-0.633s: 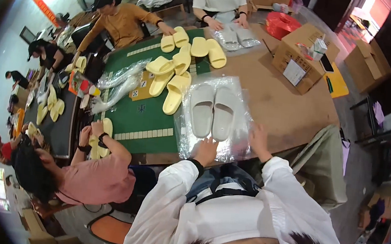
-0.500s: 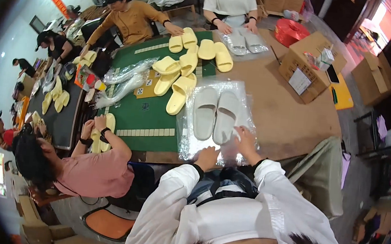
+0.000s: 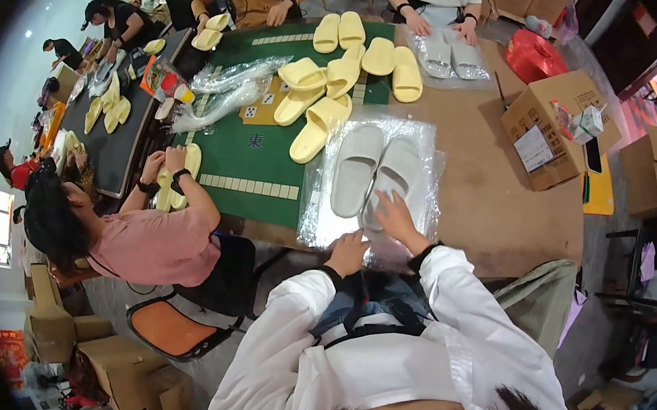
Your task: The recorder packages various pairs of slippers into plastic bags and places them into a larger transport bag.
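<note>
A pair of grey slippers [image 3: 354, 177] lies toes away from me on a stack of clear plastic bags [image 3: 318, 224]. My right hand [image 3: 398, 218] rests on the heel of the right-hand slipper, its fingers spread over the footbed. At the near edge of the stack, my left hand [image 3: 348, 253] has its fingers curled on the plastic bag, close to the slippers' heels. Whether the slippers are inside the top bag or only on it, I cannot tell.
Several yellow slippers [image 3: 330, 116] lie ahead on the green mat [image 3: 263, 214], beside a row of tiles [image 3: 249, 186]. A cardboard box [image 3: 547, 133] and red tape roll [image 3: 536, 54] stand at the right. Co-workers handle slippers left and opposite; an orange-seated chair [image 3: 173, 327] is lower left.
My right hand has moved farther onto the right-hand grey slipper. The view has shifted slightly. The co-worker in brown has let go of the yellow slippers on the mat and now holds another pair.
</note>
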Motion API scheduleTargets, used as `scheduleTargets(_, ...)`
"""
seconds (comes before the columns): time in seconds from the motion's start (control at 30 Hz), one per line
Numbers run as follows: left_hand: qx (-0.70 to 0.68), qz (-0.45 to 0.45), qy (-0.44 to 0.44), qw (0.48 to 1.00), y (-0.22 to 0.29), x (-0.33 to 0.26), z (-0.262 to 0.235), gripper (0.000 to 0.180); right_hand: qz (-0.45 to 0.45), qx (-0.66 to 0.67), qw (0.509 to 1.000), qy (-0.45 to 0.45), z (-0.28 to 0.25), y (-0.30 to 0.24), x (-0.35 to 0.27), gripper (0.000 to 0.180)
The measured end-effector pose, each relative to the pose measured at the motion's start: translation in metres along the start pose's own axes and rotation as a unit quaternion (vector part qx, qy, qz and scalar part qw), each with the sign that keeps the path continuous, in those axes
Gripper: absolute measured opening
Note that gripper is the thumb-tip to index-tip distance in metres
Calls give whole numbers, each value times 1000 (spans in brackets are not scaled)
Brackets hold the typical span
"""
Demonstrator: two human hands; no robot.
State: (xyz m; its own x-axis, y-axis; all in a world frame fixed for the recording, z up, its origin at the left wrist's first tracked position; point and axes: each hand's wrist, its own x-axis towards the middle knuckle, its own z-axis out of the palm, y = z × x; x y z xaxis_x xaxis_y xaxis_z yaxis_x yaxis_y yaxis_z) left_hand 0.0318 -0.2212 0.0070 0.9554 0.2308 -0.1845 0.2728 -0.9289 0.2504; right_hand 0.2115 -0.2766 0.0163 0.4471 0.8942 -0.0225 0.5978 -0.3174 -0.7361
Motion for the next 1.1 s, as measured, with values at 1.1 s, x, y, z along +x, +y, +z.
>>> scheduleTargets(1.1, 19, 233, -125, 964, -85, 47, 3, 50, 103, 99, 925, 352, -97, -33, -87, 23)
